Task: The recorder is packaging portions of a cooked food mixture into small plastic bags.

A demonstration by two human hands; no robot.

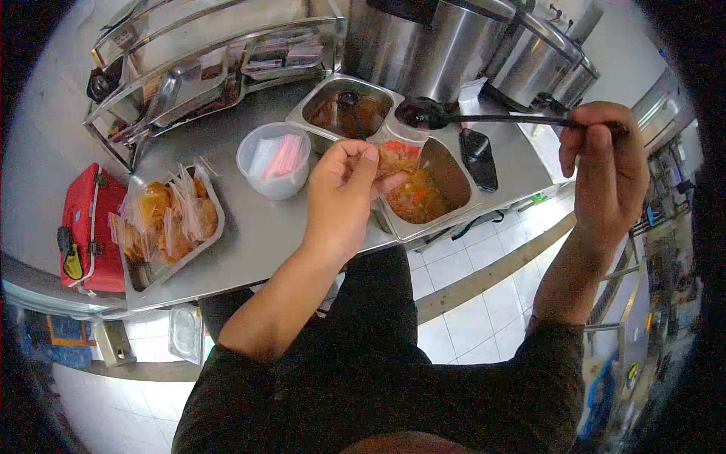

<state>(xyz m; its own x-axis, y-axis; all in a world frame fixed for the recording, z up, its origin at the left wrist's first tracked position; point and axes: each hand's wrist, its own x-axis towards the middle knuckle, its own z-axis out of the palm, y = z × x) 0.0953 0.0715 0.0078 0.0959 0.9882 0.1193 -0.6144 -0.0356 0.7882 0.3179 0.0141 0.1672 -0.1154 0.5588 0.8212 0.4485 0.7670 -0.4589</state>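
Between the thumb and fingers of my left hand (343, 193) is a small clear plastic bag (401, 148), its mouth held apart and reddish-orange food inside. It hangs over a steel pan (468, 196) of chunky orange-brown food (417, 196). My right hand (610, 153) grips the handle of a black ladle (422, 113) at the right. The ladle's bowl hovers just above the bag's mouth; what it holds is hard to make out. Behind the bag, a second steel pan (317, 105) contains dark brown sauce with another dark ladle (348, 102) in it.
A clear round tub (272, 184) holds pink and white packets. At left, a steel tray (212, 230) carries several filled plastic bags beside a red case (93, 227). A black phone-like object (479, 159) lies right of the pans. Tall steel pots (459, 51) and a rack (227, 34) stand behind.
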